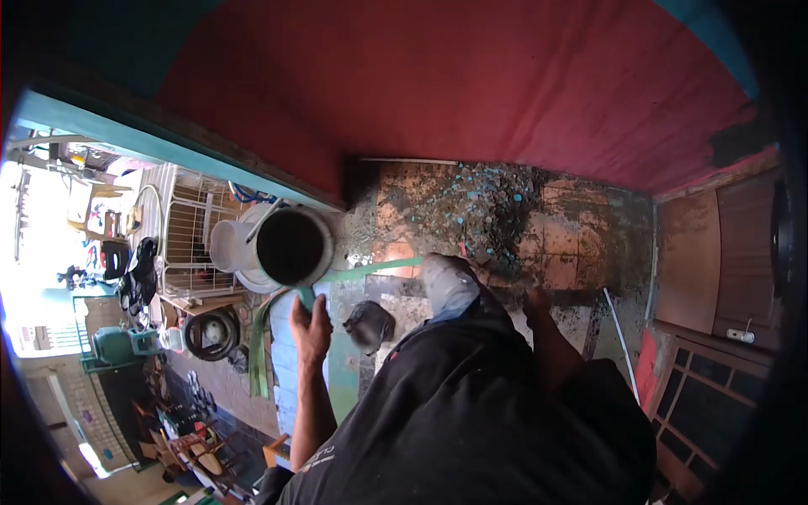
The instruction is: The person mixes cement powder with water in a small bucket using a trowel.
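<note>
My left hand (311, 326) is closed around the green handle (306, 296) of a round, dark scoop (290, 247). The scoop hangs over or in a white bucket (326, 244), and its inside looks dark, so what it holds cannot be made out. In shadow on the other side of my body is my right hand (536, 305), low over the dirty floor; its fingers are too dim to read. Nearest to that hand lies a heap of grey rubble with blue chips (497, 210), against the red wall.
A dark bucket-like container (369, 326) stands on the floor beside me. Green strips (374, 270) lie across the floor. Left of the bucket are a white wire rack (189, 227) and a tyre (210, 335). A pale pole (621, 337) leans near the wooden door (703, 404).
</note>
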`<state>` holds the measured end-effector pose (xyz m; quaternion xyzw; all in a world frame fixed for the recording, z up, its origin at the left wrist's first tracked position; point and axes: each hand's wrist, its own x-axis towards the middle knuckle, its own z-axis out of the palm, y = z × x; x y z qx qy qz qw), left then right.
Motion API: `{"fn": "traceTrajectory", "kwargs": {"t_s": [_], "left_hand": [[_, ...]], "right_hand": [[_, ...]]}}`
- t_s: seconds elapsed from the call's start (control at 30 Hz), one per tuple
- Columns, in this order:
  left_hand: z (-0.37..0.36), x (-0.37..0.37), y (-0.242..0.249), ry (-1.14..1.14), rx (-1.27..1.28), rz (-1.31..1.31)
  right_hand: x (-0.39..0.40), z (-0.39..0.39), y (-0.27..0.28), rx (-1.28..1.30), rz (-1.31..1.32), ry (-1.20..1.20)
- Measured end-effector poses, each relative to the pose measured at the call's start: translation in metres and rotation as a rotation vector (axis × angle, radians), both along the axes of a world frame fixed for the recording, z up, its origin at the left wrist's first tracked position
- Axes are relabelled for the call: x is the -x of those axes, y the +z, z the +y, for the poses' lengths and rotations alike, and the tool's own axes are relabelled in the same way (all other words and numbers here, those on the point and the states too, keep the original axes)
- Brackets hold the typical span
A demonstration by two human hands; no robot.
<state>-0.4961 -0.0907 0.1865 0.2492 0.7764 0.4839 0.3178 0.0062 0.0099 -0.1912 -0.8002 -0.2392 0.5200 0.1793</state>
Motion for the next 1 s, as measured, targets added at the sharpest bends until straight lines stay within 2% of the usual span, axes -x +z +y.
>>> {"fn": "traceTrajectory", "kwargs": {"t_s": [0.07, 0.1, 0.23, 0.33, 0.37, 0.47, 0.5, 0.53, 0.6, 0.67, 0.73, 0.77, 0.8, 0.83, 1.0], "left_hand": [[-0.016, 0.032, -0.002, 0.11, -0.003, -0.055], [-0.024, 0.05, -0.007, 0.131, 0.017, -0.025], [-0.036, 0.109, -0.007, 0.212, -0.008, -0.003], [-0.03, 0.151, 0.011, 0.206, 0.008, 0.065], [-0.027, 0.169, 0.012, 0.198, 0.008, 0.091], [-0.027, 0.226, 0.013, 0.138, 0.091, 0.11], [-0.02, 0.239, 0.026, 0.112, 0.125, 0.069], [-0.018, 0.254, 0.033, 0.086, 0.168, 0.03], [-0.01, 0.28, 0.044, 0.012, 0.241, -0.02], [-0.005, 0.305, 0.05, -0.088, 0.314, 0.035], [-0.003, 0.325, 0.05, -0.11, 0.32, 0.01], [-0.005, 0.334, 0.044, -0.11, 0.308, -0.008], [-0.003, 0.344, 0.042, -0.134, 0.292, -0.024], [0.005, 0.347, 0.044, -0.145, 0.267, -0.012], [0.018, 0.395, 0.041, -0.348, 0.276, 0.001]], "right_hand": [[0.037, 0.017, -0.009, 0.148, -0.072, 0.052], [0.083, 0.032, 0.076, 0.151, 0.025, -0.077], [0.144, 0.063, 0.005, -0.003, -0.324, 0.032], [0.187, 0.085, -0.077, -0.006, -0.172, 0.04], [0.22, 0.091, -0.08, -0.14, -0.159, 0.012], [0.317, 0.115, -0.067, -0.189, 0.012, -0.077], [0.329, 0.112, -0.155, -0.191, 0.01, -0.042], [0.365, 0.111, -0.138, -0.157, 0.06, -0.095], [0.444, 0.125, -0.062, -0.1, 0.153, -0.192], [0.496, 0.126, -0.015, -0.055, 0.374, -0.207], [0.531, 0.125, 0.002, 0.003, 0.365, -0.147], [0.54, 0.122, 0.008, -0.006, 0.497, -0.138], [0.559, 0.124, 0.037, 0.024, 0.365, -0.122], [0.565, 0.121, 0.048, 0.01, 0.401, -0.126], [0.56, 0.088, 0.052, -0.076, 0.407, -0.225]]}}
